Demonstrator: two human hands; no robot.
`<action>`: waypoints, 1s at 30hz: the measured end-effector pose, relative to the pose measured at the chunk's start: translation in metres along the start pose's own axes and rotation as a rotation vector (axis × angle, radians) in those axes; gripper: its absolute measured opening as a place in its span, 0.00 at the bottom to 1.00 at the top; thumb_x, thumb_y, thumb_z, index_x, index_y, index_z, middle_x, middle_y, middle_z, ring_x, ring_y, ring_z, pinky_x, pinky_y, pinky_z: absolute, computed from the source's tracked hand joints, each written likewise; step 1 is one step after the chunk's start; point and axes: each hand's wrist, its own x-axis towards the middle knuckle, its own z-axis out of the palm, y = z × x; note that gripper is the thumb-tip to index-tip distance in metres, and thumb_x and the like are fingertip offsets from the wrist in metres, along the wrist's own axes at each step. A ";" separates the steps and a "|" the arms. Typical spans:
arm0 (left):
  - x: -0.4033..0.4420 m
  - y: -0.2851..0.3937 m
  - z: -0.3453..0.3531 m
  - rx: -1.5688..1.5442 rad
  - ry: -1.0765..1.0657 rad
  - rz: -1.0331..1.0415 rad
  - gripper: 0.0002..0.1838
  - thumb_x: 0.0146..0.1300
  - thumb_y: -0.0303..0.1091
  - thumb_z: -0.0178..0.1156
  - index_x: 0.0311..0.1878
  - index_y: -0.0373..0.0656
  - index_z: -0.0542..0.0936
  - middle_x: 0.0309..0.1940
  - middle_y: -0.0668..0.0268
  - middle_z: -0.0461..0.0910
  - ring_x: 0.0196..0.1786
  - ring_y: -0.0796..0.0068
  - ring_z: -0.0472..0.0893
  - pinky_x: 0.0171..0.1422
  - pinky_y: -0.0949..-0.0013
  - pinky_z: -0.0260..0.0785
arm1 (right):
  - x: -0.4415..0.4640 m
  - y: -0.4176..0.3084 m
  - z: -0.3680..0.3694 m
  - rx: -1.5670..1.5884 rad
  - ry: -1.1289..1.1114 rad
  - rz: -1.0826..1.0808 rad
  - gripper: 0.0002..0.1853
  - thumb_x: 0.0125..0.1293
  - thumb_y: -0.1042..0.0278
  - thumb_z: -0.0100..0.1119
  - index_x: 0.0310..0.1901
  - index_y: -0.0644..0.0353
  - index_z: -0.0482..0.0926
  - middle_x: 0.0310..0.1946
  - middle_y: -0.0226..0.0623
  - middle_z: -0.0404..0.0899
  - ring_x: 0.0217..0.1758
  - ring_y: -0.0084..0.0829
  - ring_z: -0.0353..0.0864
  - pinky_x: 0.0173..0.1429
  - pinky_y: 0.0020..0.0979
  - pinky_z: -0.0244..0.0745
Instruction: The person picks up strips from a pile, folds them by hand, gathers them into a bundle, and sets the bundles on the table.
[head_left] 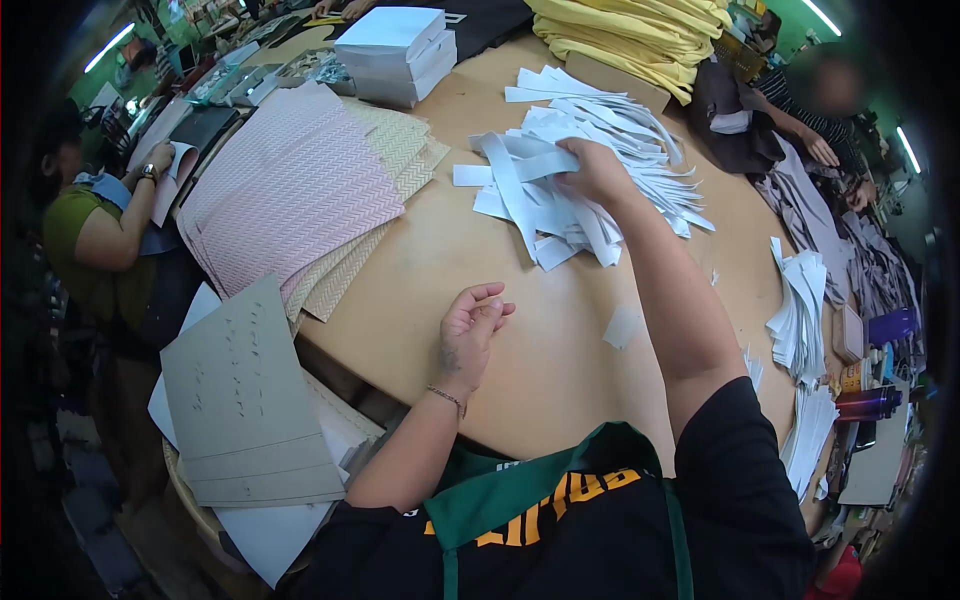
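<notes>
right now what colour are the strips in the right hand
The strips in the right hand look white, faintly bluish, in the head view.

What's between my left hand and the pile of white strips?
In the head view, only bare tan tabletop shows between your left hand and the pile of white strips.

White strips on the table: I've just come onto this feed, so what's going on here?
The person's right hand is gripping a few of the white strips at the loosely fanned pile. The left hand is loosely curled over the table, with nothing visible in it. Pink patterned sheets lie left of the pile, and folded yellow cloth is stacked beyond it. At far left, a co-worker in a green top is handling a sheet.
</notes>
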 end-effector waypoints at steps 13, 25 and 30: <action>-0.015 0.004 0.015 0.115 -0.163 0.038 0.12 0.60 0.31 0.51 0.46 0.40 0.72 0.34 0.67 0.75 0.40 0.83 0.74 0.42 0.82 0.62 | -0.029 0.022 -0.041 -0.126 0.020 -0.005 0.22 0.47 0.67 0.62 0.45 0.63 0.71 0.37 0.47 0.75 0.40 0.42 0.74 0.46 0.34 0.68; -0.014 0.003 0.038 0.067 -0.453 0.000 0.22 0.61 0.45 0.47 0.55 0.43 0.65 0.49 0.68 0.70 0.53 0.80 0.67 0.53 0.76 0.57 | -0.079 0.021 -0.061 1.210 0.126 0.143 0.15 0.54 0.78 0.55 0.45 0.62 0.73 0.33 0.29 0.75 0.34 0.17 0.72 0.37 0.21 0.68; 0.009 0.000 0.071 -0.442 -0.426 -0.027 0.32 0.59 0.57 0.44 0.60 0.45 0.58 0.54 0.66 0.65 0.58 0.73 0.63 0.59 0.68 0.54 | -0.123 -0.056 -0.022 1.182 -0.137 0.180 0.14 0.54 0.71 0.57 0.43 0.62 0.70 0.28 0.29 0.73 0.30 0.17 0.70 0.33 0.20 0.67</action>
